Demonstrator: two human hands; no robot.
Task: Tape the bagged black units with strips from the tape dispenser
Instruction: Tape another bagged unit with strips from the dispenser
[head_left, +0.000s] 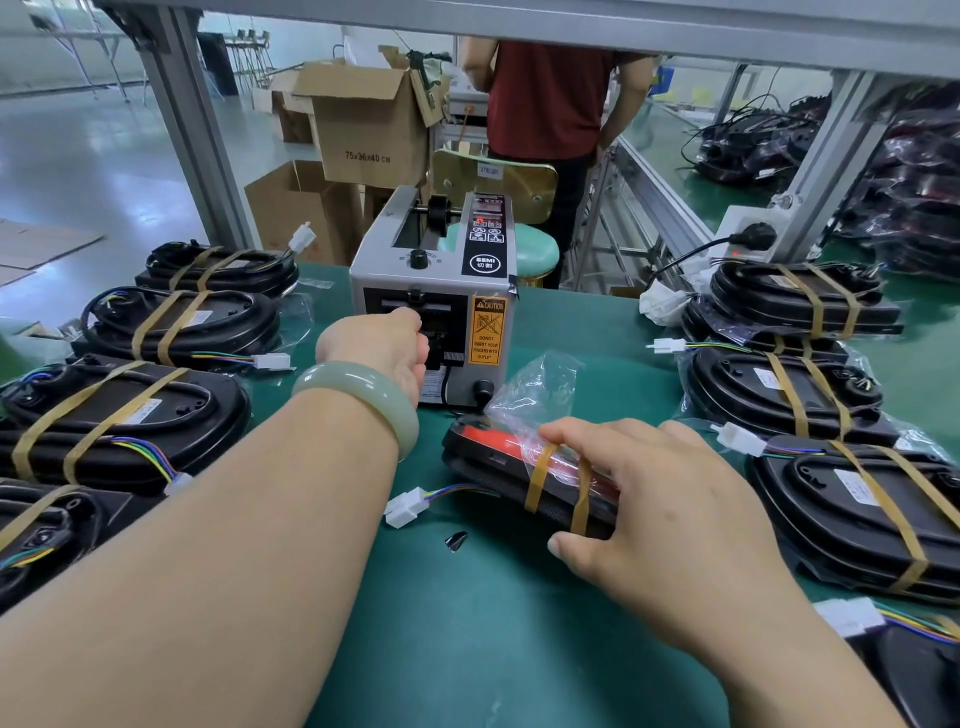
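Observation:
A grey tape dispenser stands at the middle back of the green table. My left hand is at its front outlet with the fingers curled; what they pinch is hidden behind the hand. A black unit with a red lens, in a clear bag, lies in front of the dispenser with two tan strips round it. My right hand grips this unit, fingers over its top and thumb at its near edge. Its white connector lies to the left.
Several taped black units lie in a column on the left and another on the right. A person in a red shirt stands behind the table by cardboard boxes. A small black scrap lies on the table.

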